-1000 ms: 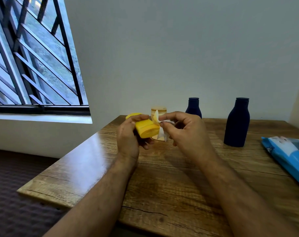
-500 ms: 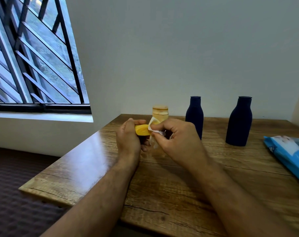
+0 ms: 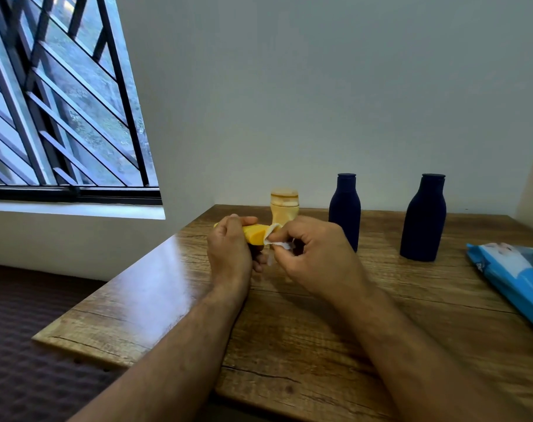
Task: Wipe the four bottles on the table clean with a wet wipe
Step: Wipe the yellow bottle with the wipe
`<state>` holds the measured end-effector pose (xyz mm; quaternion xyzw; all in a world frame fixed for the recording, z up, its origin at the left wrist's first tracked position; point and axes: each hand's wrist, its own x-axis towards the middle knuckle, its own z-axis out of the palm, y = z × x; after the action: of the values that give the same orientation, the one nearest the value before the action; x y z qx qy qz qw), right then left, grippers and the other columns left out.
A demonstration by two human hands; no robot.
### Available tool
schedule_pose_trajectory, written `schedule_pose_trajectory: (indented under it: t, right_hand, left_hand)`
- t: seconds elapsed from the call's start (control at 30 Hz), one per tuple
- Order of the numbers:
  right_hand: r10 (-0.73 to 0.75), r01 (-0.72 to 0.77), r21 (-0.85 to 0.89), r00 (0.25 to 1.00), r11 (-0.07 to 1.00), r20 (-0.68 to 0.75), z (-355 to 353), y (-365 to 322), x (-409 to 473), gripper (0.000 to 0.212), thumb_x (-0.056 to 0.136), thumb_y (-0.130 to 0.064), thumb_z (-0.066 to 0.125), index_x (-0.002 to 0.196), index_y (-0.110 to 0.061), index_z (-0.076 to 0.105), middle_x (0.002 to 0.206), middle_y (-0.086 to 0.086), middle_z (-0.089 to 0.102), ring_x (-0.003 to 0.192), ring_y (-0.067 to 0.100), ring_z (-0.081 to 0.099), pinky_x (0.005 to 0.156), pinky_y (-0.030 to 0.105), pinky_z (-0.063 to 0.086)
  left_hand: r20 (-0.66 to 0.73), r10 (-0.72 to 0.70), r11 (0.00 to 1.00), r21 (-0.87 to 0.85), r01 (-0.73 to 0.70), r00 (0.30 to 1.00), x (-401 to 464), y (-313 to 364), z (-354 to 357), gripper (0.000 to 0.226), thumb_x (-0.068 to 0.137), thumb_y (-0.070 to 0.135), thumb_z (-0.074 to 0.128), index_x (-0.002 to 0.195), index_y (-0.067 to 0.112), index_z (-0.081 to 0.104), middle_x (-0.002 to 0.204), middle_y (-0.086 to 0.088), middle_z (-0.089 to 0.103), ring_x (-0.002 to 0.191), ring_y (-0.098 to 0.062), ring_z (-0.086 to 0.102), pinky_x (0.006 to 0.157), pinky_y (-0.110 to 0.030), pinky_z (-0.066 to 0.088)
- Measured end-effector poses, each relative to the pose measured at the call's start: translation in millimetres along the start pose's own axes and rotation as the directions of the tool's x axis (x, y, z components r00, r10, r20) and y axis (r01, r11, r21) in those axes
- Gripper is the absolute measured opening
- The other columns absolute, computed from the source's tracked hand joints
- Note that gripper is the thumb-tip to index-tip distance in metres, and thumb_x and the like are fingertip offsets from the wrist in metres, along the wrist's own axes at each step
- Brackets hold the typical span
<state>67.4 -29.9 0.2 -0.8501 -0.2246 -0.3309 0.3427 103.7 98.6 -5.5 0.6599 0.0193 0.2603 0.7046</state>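
Head view: at the centre of the frame the left hand (image 3: pixel 230 249) has its fingers curled round a yellow bottle (image 3: pixel 254 234), holding it lying sideways above the wooden counter (image 3: pixel 305 345), with only its right end showing past the knuckles. Just to the right, the right hand (image 3: pixel 315 258) pinches a white wet wipe (image 3: pixel 276 239) between thumb and bent fingers, and the wipe is pressed against the exposed end of the yellow bottle. Both forearms reach in from the lower edge of the frame.

Behind the hands, a pale yellow bottle (image 3: pixel 284 208) stands upright near the counter's far edge, its lower part hidden by the right hand. To its right stands a dark blue bottle (image 3: pixel 344 208), partly covered at its base by the same hand. Further right, well apart from the hands, a second dark blue bottle (image 3: pixel 423 219) stands upright. At the right edge of the frame a blue wipes packet (image 3: pixel 515 275) lies flat on the counter. A barred window (image 3: pixel 61 95) fills the upper left.
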Motion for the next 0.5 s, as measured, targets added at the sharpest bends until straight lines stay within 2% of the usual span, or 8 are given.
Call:
schedule_pose_trajectory:
  t: [0.07,0.13,0.2,0.27,0.33,0.43,0.5]
  right_hand:
    - [-0.058,0.059,-0.022,0.997,0.998,0.046,3,-6,-1,0.016,0.087,-0.024,0.07,0.103,-0.023,0.074,0.095,-0.011,0.069,0.083,0.004,0.061,0.072,0.024,0.056]
    - [-0.083,0.085,-0.038,0.995,0.996,0.06,4,-9,1,0.018,0.089,-0.025,0.068,0.105,-0.023,0.074,0.096,-0.01,0.068,0.084,0.006,0.06,0.073,0.025,0.055]
    - [-0.092,0.095,-0.044,0.994,0.995,0.06,4,-9,2,0.018,0.089,-0.025,0.067,0.106,-0.023,0.073,0.096,-0.01,0.068,0.084,0.006,0.059,0.073,0.023,0.054]
    - [-0.089,0.092,-0.055,0.994,0.994,0.064,3,-6,2,0.017,0.088,-0.024,0.069,0.104,-0.022,0.074,0.097,-0.009,0.068,0.084,0.005,0.059,0.073,0.021,0.053]
    - [-0.063,0.065,-0.065,0.997,0.996,0.041,2,-4,2,0.015,0.086,-0.023,0.07,0.101,-0.022,0.074,0.095,-0.01,0.067,0.081,0.004,0.058,0.07,0.017,0.051]
    - [0.002,-0.005,-0.071,0.999,0.997,-0.038,-1,0,2,0.011,0.086,-0.023,0.071,0.097,-0.024,0.072,0.092,-0.013,0.065,0.078,0.001,0.056,0.069,0.013,0.048]
    - [0.013,-0.017,-0.067,0.998,0.998,-0.059,-2,1,1,0.011,0.087,-0.022,0.07,0.098,-0.023,0.071,0.093,-0.013,0.065,0.078,0.0,0.056,0.07,0.013,0.047]
  left_hand:
    - [-0.023,0.051,0.998,0.032,-0.051,0.998,1,-1,0,0.039,0.104,0.019,0.039,0.078,0.021,0.068,0.063,0.006,0.065,0.052,0.003,0.06,0.044,-0.019,0.047]
    - [-0.036,0.068,0.997,0.044,-0.066,0.997,2,-3,-1,0.04,0.102,0.02,0.04,0.073,0.027,0.068,0.074,0.006,0.066,0.068,-0.003,0.062,0.057,-0.025,0.05]
    - [-0.032,0.062,0.998,0.031,-0.061,0.998,3,-3,-1,0.041,0.103,0.02,0.04,0.073,0.027,0.068,0.076,0.004,0.067,0.072,-0.009,0.063,0.058,-0.026,0.051]
    - [-0.026,0.036,0.999,0.003,-0.036,0.999,2,-1,0,0.04,0.104,0.02,0.039,0.076,0.023,0.067,0.065,0.007,0.065,0.056,-0.002,0.063,0.045,-0.022,0.05]
    - [-0.009,-0.006,0.999,-0.047,0.006,1.0,2,-1,0,0.037,0.104,0.02,0.039,0.082,0.018,0.067,0.054,0.006,0.064,0.04,-0.002,0.057,0.036,-0.02,0.045]
    - [0.008,-0.047,0.992,-0.113,0.048,0.999,5,-3,-1,0.034,0.104,0.022,0.037,0.093,0.013,0.068,0.059,-0.008,0.062,0.037,-0.012,0.054,0.034,-0.022,0.041]
    - [0.021,-0.047,0.991,-0.128,0.049,0.999,4,-3,-1,0.034,0.104,0.023,0.037,0.095,0.013,0.068,0.061,-0.009,0.061,0.037,-0.013,0.053,0.035,-0.021,0.041]
